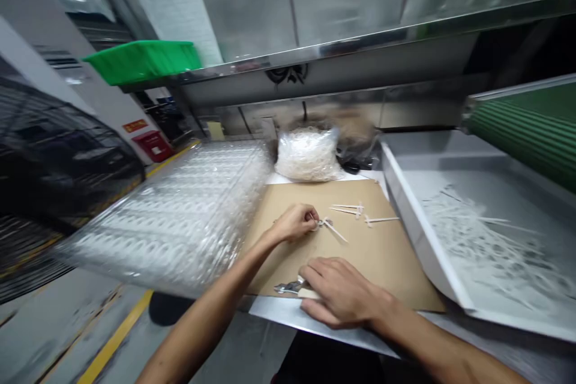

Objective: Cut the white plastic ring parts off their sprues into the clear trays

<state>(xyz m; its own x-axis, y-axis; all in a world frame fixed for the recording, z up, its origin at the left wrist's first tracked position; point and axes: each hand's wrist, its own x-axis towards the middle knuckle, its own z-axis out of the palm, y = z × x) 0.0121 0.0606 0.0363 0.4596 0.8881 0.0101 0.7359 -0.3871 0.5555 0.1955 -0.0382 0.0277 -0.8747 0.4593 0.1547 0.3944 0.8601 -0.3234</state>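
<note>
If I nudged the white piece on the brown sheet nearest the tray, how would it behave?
The white piece would probably slide easily: it looks slim and lies loose on the flat brown sheet. Its straight stem suggests stiffness. The crosspiece at one end would likely hinder rolling.

On your left, a green crate (146, 63) sits on a metal shelf (342, 46) above a red box (153, 146), with a ribbed green belt (531, 132) on your right.

Left hand (297, 222) pinching, right hand (337, 291) curled
The right, palm down, is nearer the body than the left.
</note>
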